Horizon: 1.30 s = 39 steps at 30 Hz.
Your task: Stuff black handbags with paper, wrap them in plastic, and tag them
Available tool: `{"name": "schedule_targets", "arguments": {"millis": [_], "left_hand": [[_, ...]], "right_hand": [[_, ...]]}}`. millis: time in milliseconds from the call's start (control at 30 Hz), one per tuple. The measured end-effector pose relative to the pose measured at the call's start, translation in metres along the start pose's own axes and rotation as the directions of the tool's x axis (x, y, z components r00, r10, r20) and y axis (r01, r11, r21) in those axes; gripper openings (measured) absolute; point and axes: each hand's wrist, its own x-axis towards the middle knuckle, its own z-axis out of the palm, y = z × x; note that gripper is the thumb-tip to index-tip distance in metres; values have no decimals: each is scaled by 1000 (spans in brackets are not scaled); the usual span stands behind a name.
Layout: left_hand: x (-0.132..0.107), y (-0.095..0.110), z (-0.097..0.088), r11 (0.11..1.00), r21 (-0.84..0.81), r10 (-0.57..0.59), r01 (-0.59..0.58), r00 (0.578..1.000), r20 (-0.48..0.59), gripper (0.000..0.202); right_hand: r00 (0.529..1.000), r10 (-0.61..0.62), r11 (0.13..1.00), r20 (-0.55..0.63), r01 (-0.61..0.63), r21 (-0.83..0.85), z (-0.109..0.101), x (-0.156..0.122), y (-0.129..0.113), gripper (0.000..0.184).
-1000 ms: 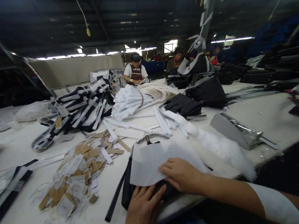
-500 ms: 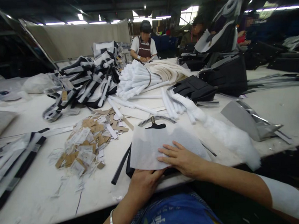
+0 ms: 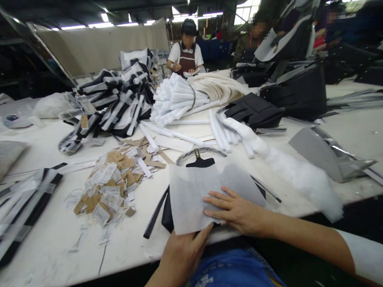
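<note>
A thin white sheet [image 3: 195,192] lies over a black handbag [image 3: 167,216] at the table's front edge. The bag's curved handle [image 3: 223,152], wrapped in clear film, sticks out beyond the sheet's far side, along with a black tab with a gold-coloured fitting [image 3: 199,161]. My right hand [image 3: 236,210] rests flat on the sheet with its fingers spread. At the sheet's near edge is my left hand [image 3: 186,250], its thumb along the edge and its other fingers tucked underneath, hidden. A black strap [image 3: 155,213] extends from the bag's left side.
Left of the bag lies a heap of paper tags [image 3: 115,180]. White foam rods [image 3: 178,100] and white padding [image 3: 300,183] sit behind and to the right. Wrapped black straps [image 3: 115,101] are piled at the back left. A co-worker [image 3: 186,53] stands across the table.
The sheet's near edge has come down towards me, covering more of the bag's front. My left hand has moved slightly down with it; my right hand stays flat on the sheet.
</note>
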Motion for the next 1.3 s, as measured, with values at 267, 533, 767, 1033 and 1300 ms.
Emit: {"name": "schedule_targets", "arguments": {"millis": [267, 533, 767, 1033, 1300], "left_hand": [[67, 23, -61, 960, -257, 84, -107, 991, -101, 29], [59, -21, 22, 995, -92, -28, 38, 994, 105, 46], [46, -19, 26, 971, -188, -155, 148, 988, -22, 43], [49, -17, 24, 948, -263, -182, 179, 983, 13, 24], [48, -16, 26, 945, -276, -176, 174, 984, 18, 24]], "right_hand": [[999, -17, 998, -48, 20, 55, 11, -1, 5, 59], [998, -2, 981, -69, 15, 195, -11, -4, -4, 51], [946, 203, 944, -251, -122, 306, -15, 2, 17, 34], [986, 20, 999, -168, -27, -39, -23, 4, 27, 34], [983, -38, 996, -182, 22, -86, -11, 3, 30, 32]]}}
